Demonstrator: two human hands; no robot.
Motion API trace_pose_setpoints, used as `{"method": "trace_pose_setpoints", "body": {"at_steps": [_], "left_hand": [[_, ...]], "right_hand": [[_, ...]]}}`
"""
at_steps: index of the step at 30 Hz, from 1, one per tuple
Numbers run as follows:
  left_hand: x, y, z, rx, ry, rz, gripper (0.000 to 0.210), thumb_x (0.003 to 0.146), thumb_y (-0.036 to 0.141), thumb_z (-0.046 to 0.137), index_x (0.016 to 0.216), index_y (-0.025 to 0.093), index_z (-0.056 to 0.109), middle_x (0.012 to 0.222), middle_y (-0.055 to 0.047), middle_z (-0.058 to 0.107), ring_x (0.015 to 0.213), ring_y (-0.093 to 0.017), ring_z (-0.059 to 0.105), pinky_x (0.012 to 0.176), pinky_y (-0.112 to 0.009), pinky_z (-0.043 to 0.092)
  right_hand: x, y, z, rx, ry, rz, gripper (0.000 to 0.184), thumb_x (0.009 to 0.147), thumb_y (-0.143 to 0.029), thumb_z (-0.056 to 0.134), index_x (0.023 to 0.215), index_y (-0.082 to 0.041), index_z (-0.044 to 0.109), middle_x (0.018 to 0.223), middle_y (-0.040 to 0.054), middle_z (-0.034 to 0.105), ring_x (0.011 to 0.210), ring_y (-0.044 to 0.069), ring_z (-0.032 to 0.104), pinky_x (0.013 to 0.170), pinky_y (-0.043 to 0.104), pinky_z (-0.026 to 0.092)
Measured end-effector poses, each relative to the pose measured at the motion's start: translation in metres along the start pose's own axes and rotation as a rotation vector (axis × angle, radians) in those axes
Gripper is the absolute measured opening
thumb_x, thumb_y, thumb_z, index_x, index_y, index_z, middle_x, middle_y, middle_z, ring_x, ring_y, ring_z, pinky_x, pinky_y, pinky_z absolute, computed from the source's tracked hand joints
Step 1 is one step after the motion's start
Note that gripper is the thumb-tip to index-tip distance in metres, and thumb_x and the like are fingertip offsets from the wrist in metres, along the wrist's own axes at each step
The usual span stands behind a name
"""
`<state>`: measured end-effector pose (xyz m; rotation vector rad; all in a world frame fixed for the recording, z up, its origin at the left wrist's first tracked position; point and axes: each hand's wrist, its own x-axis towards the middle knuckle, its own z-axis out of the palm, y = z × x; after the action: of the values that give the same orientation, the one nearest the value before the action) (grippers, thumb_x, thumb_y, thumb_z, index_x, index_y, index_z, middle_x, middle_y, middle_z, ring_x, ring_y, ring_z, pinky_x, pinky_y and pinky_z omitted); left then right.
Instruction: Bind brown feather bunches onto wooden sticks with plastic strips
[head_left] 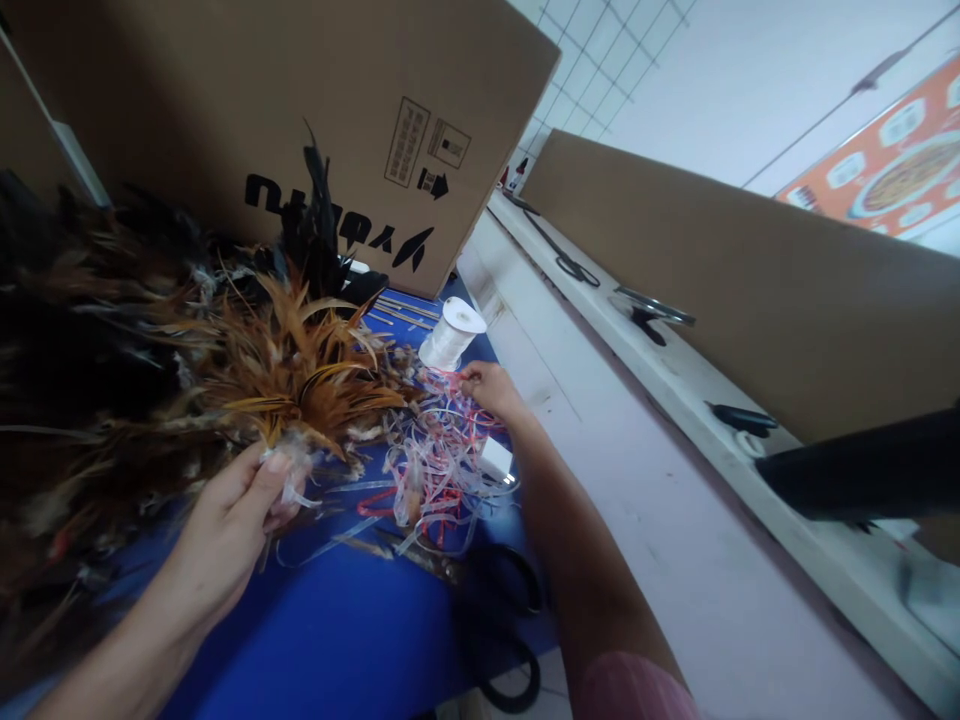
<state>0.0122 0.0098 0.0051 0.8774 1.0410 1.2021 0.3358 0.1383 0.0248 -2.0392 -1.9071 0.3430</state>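
My left hand [251, 495] is closed on a bunch of brown and golden feathers [300, 390], pinching it at its pale, fluffy base. A whitish strip hangs out below the fingers. Further right, my right hand [489, 388] is closed, fingertips pinched at the upper edge of a tangle of clear and red plastic strips [435, 460]. A red strand shows at those fingertips. Just behind that hand stands a white spool [453, 333] of ribbon or thread. Black-handled scissors [499, 610] lie near the table's front edge, partly blurred.
Heaps of dark and brown feathers [82, 350] cover the left side of the blue table [322, 630]. A large cardboard box [315, 90] rises behind them. A small white block [496, 459] lies by the tangle. On the ledge at right are another pair of scissors [577, 268] and dark items.
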Motion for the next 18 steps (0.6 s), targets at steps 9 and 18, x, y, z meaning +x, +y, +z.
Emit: {"method": "trace_pose_setpoints", "body": {"at_steps": [9,18], "left_hand": [[0.003,-0.003,-0.002,0.005,0.036,-0.024,0.041,0.072,0.052,0.068,0.064,0.018,0.047,0.058,0.005,0.042,0.052,-0.007,0.033,0.046,-0.017,0.03],[0.003,-0.004,-0.002,-0.009,0.043,-0.02,0.041,0.069,0.054,0.069,0.065,0.018,0.049,0.058,0.005,0.044,0.053,-0.008,0.036,0.046,-0.017,0.032]], "right_hand": [[-0.024,-0.022,-0.055,0.469,0.071,-0.001,0.012,0.073,-0.022,0.057,0.082,-0.015,0.059,0.072,0.0031,0.067,0.055,0.009,0.055,0.049,0.021,0.038],[-0.046,-0.025,-0.071,0.819,-0.043,0.021,0.026,0.065,-0.024,0.067,0.089,-0.016,0.059,0.071,0.0034,0.07,0.051,0.008,0.053,0.043,0.02,0.03]]}}
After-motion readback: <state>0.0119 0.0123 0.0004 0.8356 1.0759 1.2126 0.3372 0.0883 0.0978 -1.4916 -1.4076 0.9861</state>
